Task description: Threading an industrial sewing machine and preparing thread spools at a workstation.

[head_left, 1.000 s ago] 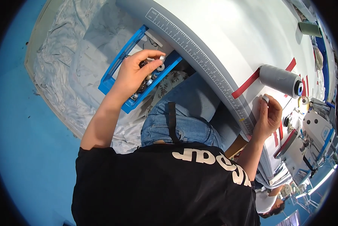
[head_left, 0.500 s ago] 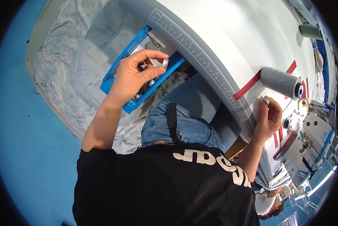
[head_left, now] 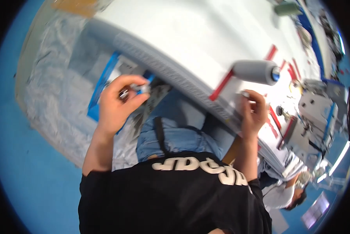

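My left hand (head_left: 114, 103) is over an open blue drawer (head_left: 98, 93) beneath the table edge. Its thumb and forefinger pinch a small silvery bobbin (head_left: 143, 89), blurred by motion. Small metal pieces show dimly through the gap between those fingers. Above the table's near edge, my right hand (head_left: 257, 113) has its fingers curled, with a small round metal piece (head_left: 245, 94) at the thumb and forefinger. It looks like another bobbin, though blur hides the detail. A grey cone of thread (head_left: 253, 72) lies on its side just beyond my right hand.
Red strips (head_left: 222, 85) are on the white table (head_left: 182, 35), whose front edge carries a printed ruler (head_left: 163, 66). A sewing machine (head_left: 313, 103) stands at the right. White cloth (head_left: 52, 93) hangs at the left. Another person (head_left: 280, 197) sits at the lower right.
The whole view has swung and blurred, so table, drawer and thread cone appear further left. Both hands keep their pinches and stay close to the same places relative to drawer and cone.
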Demonstrator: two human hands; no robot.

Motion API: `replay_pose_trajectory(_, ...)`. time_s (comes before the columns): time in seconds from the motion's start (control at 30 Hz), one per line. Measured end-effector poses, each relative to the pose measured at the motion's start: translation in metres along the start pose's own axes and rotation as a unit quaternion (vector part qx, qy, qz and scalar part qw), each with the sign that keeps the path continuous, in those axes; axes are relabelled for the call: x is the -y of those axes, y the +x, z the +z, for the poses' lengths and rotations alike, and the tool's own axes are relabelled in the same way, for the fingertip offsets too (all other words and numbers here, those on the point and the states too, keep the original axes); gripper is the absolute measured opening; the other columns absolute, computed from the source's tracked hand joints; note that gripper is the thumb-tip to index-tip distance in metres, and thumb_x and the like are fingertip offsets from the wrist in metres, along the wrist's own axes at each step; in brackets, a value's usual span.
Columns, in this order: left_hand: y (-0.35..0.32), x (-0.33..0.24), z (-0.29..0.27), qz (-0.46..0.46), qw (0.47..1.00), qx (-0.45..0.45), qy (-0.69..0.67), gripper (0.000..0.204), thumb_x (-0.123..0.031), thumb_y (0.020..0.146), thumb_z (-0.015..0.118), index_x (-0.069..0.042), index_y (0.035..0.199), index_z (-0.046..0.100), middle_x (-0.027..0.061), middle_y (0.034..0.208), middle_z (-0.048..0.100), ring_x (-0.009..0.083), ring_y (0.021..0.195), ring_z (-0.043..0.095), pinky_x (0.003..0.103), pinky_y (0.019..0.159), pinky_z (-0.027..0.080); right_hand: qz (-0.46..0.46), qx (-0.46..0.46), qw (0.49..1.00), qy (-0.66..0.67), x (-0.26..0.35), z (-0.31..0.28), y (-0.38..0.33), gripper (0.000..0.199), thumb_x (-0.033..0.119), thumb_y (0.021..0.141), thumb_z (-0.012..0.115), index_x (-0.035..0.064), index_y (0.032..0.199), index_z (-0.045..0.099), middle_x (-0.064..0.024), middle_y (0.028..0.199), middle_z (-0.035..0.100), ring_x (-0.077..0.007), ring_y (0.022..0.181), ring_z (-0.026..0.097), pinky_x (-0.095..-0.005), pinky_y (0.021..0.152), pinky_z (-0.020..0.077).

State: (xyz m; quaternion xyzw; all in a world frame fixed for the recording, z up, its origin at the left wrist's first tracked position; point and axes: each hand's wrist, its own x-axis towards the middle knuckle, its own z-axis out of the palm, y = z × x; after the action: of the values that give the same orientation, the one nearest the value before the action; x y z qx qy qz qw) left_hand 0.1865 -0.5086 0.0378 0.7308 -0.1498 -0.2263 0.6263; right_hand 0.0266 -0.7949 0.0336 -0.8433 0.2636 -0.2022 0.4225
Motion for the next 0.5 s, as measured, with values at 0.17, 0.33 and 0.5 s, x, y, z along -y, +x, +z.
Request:
replay_pose_trajectory(0.17,-0.002,-0.022,0.028,0.069,0.997,0.002,-0.038,0.03,0.006,0.07,0.066,-0.004,0.096,0.058,0.0038,0.091,0.061,0.0015,0.058,0.039,0.016,0.054,0.033,0.016,0.002,0.997,-0.082,0.017,-0.014,0.015,0.019,0.001,0.076,0.065,0.0041,0.095,0.063,-0.0028,0.084,0.063,-0.007,0.068,0.055,-0.0182,0.052,0.0411)
replay_pose_trajectory(0.33,0.012,-0.051,0.081,-0.042,0.958,0.159,-0.236,0.027,0.001,0.076,0.063,-0.002,0.102,0.054,0.0054,0.094,0.062,0.0018,0.065,0.043,0.015,0.059,0.038,0.015,-0.017,0.996,-0.089,-0.004,-0.029,0.018,0.022,0.002,0.076,0.066,0.0057,0.098,0.063,-0.0019,0.088,0.061,-0.0065,0.069,0.053,-0.018,0.053,0.0412)
replay_pose_trajectory(0.5,0.019,-0.06,0.106,-0.131,0.9,0.21,-0.359,0.026,-0.006,0.082,0.063,-0.002,0.106,0.055,0.0055,0.097,0.063,-0.0004,0.065,0.042,0.013,0.049,0.033,0.013,-0.051,0.997,-0.065,0.003,-0.035,0.014,0.024,-0.001,0.077,0.064,0.0051,0.101,0.063,-0.004,0.096,0.057,-0.0069,0.065,0.049,-0.0188,0.053,0.0412)
